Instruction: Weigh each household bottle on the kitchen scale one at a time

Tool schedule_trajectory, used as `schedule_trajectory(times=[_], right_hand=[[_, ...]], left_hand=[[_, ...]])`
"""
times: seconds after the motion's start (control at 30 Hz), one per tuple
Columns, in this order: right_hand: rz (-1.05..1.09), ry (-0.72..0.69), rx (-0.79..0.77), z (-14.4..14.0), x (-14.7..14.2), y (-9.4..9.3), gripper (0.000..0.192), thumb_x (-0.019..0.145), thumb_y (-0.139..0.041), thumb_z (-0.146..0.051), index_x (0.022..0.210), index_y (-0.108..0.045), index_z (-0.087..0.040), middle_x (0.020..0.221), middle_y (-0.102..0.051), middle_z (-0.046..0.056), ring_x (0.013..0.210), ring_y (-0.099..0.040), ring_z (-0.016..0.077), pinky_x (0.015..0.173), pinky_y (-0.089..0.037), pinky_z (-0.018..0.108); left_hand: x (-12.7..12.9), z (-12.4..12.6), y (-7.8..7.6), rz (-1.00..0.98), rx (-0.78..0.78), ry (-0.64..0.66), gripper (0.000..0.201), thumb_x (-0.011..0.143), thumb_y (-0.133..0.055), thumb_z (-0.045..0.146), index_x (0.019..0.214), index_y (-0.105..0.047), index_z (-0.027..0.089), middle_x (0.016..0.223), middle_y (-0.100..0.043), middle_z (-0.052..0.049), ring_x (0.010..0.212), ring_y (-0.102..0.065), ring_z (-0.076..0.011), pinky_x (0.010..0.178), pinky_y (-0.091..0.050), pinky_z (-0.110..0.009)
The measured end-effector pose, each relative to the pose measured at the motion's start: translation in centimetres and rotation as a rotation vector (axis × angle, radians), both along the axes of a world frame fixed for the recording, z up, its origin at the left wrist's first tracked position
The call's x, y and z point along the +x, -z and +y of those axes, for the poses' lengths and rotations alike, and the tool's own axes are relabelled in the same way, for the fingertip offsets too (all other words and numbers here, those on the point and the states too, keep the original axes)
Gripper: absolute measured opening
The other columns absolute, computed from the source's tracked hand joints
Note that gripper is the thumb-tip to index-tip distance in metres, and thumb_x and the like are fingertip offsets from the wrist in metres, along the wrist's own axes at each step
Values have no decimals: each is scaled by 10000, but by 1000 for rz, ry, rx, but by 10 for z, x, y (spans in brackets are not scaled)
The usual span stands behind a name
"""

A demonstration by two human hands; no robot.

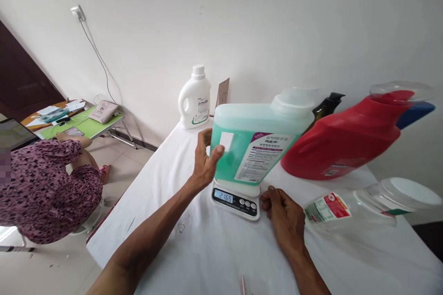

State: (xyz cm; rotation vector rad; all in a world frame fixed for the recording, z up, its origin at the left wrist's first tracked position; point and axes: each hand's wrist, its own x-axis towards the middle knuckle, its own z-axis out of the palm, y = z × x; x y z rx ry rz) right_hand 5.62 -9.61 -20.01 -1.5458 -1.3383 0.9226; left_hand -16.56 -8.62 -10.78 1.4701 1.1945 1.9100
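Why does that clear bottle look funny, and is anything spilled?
The clear bottle lies on its side on the white table, right of the right hand, while the other bottles stand upright. No spill shows. The left hand steadies the green jug on the small scale.
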Motion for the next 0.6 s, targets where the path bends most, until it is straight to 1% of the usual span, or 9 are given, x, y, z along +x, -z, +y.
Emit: schedule_trajectory(times=[0.03,0.1,0.17,0.23,0.3,0.37,0.43,0.5,0.6], right_hand=[[1,-5,-6,1,1,1,608,899,-529,-787,746,-659,-213,605,-629,19,519,-519,164,530,-426,291],[7,-10,-21,2,2,3,614,904,-530,-790,771,-674,-209,612,-640,20,523,-525,168,527,-430,290],[15,-15,-30,3,4,5,616,910,-533,-791,779,-679,-208,610,-645,23,523,-527,171,521,-430,290],[13,-16,-15,3,5,6,621,911,-535,-799,771,-676,-211,604,-646,27,534,-535,179,528,-439,292],[3,-17,9,3,5,5,626,907,-533,-812,757,-667,-219,596,-643,29,545,-542,187,533,-443,296],[-5,-20,23,3,5,2,634,905,-522,-826,751,-660,-226,591,-641,32,546,-544,194,523,-435,299],[3,-21,20,2,4,-1,657,908,-495,-844,737,-650,-229,583,-634,35,528,-532,194,507,-423,302],[14,-19,15,2,3,-4,677,910,-471,-856,715,-640,-231,577,-627,37,518,-523,190,508,-422,303],[23,-10,17,1,2,-5,670,915,-469,-847,687,-623,-236,571,-613,35,535,-531,190,526,-422,304]], left_hand=[[4,-1,-9,-8,-9,22,706,886,-602,823,1225,-590,205,1174,-684,-126,1084,-652,-269,966,-533,-416],[11,1,-24,-50,-67,34,627,853,-699,772,1108,-608,207,994,-683,-66,912,-641,-214,842,-540,-358],[14,8,-33,-99,-125,38,556,808,-785,715,933,-597,207,789,-600,3,728,-555,-149,695,-497,-298],[15,16,-40,-139,-161,64,557,727,-871,664,787,-562,204,670,-502,38,633,-466,-113,607,-442,-275],[16,24,-43,-182,-182,90,595,634,-932,632,674,-521,204,611,-445,46,591,-424,-98,566,-411,-273],[16,31,-45,-230,-199,81,642,562,-960,622,597,-472,207,575,-413,48,558,-394,-87,529,-378,-272],[13,36,-47,-255,-201,39,643,526,-979,596,577,-471,204,562,-417,49,536,-377,-78,500,-353,-265],[6,40,-49,-259,-180,-20,604,525,-992,545,587,-502,198,558,-429,54,521,-367,-71,481,-339,-253],[-15,48,-54,-264,-99,-129,565,543,-989,492,587,-511,194,548,-416,65,506,-347,-60,471,-323,-242]])
